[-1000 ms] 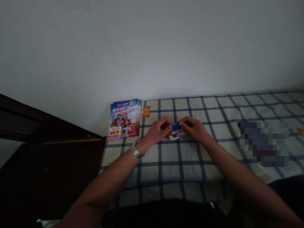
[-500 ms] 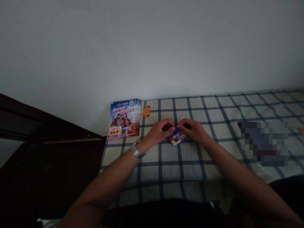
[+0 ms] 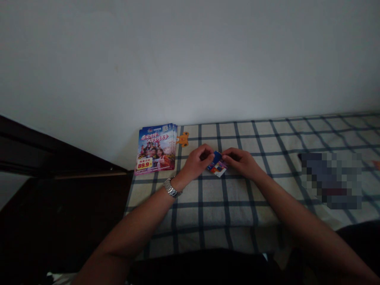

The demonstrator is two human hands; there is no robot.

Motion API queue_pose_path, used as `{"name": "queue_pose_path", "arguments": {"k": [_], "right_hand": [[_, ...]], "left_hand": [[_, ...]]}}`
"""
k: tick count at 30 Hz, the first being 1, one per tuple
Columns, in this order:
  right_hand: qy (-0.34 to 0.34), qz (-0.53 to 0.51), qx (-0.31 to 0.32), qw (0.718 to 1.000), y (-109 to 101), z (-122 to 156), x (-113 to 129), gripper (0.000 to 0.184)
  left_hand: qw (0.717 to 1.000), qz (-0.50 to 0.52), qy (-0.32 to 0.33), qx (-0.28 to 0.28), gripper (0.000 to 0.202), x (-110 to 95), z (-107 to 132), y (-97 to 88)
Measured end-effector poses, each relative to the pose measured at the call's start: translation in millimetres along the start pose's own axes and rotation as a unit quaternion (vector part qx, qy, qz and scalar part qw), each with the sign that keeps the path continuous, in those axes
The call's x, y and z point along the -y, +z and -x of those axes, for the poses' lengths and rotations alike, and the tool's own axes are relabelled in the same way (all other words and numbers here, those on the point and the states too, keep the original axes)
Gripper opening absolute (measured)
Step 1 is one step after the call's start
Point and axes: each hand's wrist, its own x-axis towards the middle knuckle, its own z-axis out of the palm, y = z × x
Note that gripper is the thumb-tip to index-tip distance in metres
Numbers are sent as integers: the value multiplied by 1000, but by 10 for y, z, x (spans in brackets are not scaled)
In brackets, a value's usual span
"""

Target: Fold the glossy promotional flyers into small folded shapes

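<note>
A stack of flyers (image 3: pixel 154 148) lies just left of the left hand (image 3: pixel 197 160). Both hands pinch a small folded paper (image 3: pixel 217 166) (blue and multicoloured) between them, the right hand (image 3: pixel 242 161) gripping its right edge, above the checked bed sheet (image 3: pixel 225 198).

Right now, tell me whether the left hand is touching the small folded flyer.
Touching. The head view shows the left hand pinching the small folded flyer at its blue upper edge; the right hand grips the other side.

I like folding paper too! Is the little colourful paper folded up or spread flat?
Folded up: the colourful paper is a small packet pinched between left hand and right hand, much smaller than the flat flyers.
</note>
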Motion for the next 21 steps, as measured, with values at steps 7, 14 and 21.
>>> {"name": "queue_pose_path", "arguments": {"k": [7,14,21], "right_hand": [[-10,0,-15,1000,11,4,-32,25],[-21,27,-4,999,-1,15,-19,23],[-18,63,6,998,18,15,9,24]], "left_hand": [[999,11,5,32,21,11,6,18],[998,25,5,49,24,-17,39,39],[999,1,14,37,21,-28,23,30]]}}
